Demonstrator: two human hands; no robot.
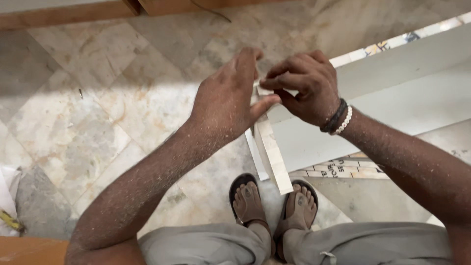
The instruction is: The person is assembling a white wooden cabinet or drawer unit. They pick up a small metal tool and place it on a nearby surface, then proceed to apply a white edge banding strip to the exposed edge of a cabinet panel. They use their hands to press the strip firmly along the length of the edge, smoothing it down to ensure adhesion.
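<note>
Head view, looking down. Left hand point(230, 95) at centre frame, fingers stretched upward, thumb pressed against a pale strip of edge banding point(272, 152); grip pinching the strip's upper end. Right hand point(304, 83) just right of it, touching the left, fingers curled and pinching the same upper end from the other side. Black band and white bead bracelet point(338, 119) on the right wrist. Strip hanging from the two hands down toward lower centre, its free end above the sandalled feet point(272, 201). Strip lying along the end edge of a white board point(392, 103), which runs from centre to the right edge of the frame. Both forearms dusted with fine sawdust. Marble floor point(98, 113) filling the left and top. Wooden plank point(64, 12) along the upper left edge. Grey trousers point(206, 243) at the bottom.
</note>
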